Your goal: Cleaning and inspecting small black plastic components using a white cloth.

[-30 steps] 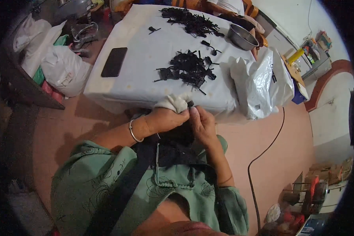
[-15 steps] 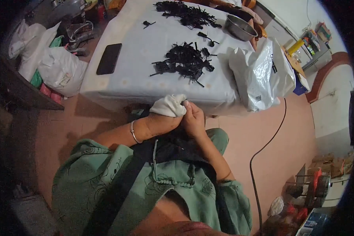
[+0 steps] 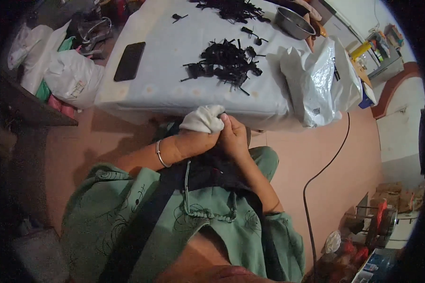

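Just beyond, table edge point(image 3: 184, 101) – black pieces point(image 3: 224, 63), phone point(image 3: 129, 61), bag point(image 3: 316, 80) atop. Left hand point(image 3: 191, 141) and right hand point(image 3: 233, 137) both closed on white cloth point(image 3: 204, 119) – bunched, axis unclear.

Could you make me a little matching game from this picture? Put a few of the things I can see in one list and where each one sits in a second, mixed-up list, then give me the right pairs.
Things:
1. white cloth
2. black phone
3. metal bowl
4. pile of black pieces

Places:
A. at the far right end of the table, beside the white plastic bag
B. held between the left hand and the right hand, just below the table's near edge
C. lying flat near the table's left edge
D. heaped in the middle of the tabletop

Pairs: 1-B, 2-C, 3-A, 4-D
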Motion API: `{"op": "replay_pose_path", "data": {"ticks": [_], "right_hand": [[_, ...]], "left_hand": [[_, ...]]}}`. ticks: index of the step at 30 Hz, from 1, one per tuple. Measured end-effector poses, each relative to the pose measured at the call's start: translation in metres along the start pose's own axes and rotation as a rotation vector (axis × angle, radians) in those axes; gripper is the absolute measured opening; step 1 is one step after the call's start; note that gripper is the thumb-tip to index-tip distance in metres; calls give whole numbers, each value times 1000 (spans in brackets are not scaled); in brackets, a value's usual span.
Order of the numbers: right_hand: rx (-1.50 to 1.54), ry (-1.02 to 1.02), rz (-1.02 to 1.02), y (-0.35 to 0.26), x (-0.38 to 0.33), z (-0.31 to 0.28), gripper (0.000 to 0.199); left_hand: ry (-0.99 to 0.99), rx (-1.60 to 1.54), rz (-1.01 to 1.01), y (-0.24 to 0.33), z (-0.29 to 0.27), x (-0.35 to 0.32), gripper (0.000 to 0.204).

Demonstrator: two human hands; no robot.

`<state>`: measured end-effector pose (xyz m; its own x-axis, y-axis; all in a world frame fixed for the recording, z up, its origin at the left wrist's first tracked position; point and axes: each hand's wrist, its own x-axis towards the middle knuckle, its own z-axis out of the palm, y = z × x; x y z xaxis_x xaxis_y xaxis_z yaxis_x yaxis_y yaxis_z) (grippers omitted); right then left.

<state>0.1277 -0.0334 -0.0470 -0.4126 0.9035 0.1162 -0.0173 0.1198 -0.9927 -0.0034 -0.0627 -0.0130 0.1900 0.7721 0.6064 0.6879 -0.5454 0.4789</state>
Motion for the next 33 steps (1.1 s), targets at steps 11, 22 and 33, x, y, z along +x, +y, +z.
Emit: {"op": "replay_pose_path", "data": {"ticks": [11, 22, 33], "right_hand": [[180, -28, 128, -34, -12, 3, 28], [193, 14, -24, -18, -11, 10, 29], [-298, -24, -191, -19, -15, -29, 13]], "left_hand": [[92, -345, -277, 3, -3, -11, 22], [41, -24, -9, 13, -11, -1, 15], [-144, -745, -592, -8, -15, -2, 29]]}}
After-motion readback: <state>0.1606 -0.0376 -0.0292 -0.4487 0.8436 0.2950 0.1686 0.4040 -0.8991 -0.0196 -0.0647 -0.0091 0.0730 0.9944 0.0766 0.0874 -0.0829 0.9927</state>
